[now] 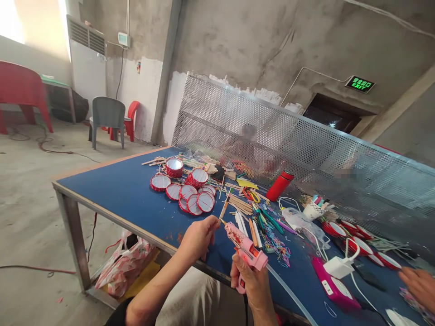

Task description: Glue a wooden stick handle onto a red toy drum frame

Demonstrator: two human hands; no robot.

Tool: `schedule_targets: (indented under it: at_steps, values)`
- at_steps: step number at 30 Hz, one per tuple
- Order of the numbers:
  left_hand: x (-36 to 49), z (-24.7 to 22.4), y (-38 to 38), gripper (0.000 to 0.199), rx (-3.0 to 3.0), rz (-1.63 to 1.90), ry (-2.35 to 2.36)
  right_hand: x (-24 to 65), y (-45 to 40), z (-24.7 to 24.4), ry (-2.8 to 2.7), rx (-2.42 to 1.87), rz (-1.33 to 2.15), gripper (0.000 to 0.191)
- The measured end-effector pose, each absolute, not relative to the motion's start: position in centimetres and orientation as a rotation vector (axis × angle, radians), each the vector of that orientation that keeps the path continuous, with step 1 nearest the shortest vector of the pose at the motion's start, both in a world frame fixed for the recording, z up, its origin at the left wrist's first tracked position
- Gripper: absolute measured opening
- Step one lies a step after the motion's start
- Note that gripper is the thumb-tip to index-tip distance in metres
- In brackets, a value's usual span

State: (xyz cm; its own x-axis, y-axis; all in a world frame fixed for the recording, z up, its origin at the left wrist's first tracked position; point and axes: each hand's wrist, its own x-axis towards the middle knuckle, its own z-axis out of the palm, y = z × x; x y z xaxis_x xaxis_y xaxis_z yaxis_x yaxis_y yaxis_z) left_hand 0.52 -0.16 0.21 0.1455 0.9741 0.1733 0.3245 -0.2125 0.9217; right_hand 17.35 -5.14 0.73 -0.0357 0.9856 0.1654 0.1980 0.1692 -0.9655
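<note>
My right hand [249, 278] grips a pink hot glue gun [243, 244], a long clear glue stick [288, 292] trailing from its back. Pinched in the fingers of my left hand [200, 235] is a thin wooden stick [224, 208], pointing up and away with a greenish tip. The gun's nozzle is close to the lower end of this stick; whether they touch I cannot tell. Beyond my left hand lie several round red-rimmed discs [205, 202] with pale faces, some stacked. Loose wooden craft sticks [239, 203] are spread behind the gun.
A red bottle [280, 185] stands by the perforated metal screen [217, 108]. To the right are a magenta power strip [335, 287] with a white charger [339, 267], a pen cup [312, 209] and more red-rimmed discs [360, 246]. Another person's hand [419, 285] is at the right edge.
</note>
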Motion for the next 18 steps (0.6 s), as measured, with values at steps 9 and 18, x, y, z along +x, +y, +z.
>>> schedule_targets:
  at_steps: [9, 18]
  values:
    - [0.57, 0.34, -0.23, 0.029, 1.639, 1.099, 1.268, 17.59, -5.01, 0.56, -1.477, -1.23, 0.989, 0.057]
    - [0.64, 0.2, -0.16, 0.028, 1.612, 1.126, 1.25, 17.61, -4.97, 0.65, -1.478, -1.241, 0.993, 0.057]
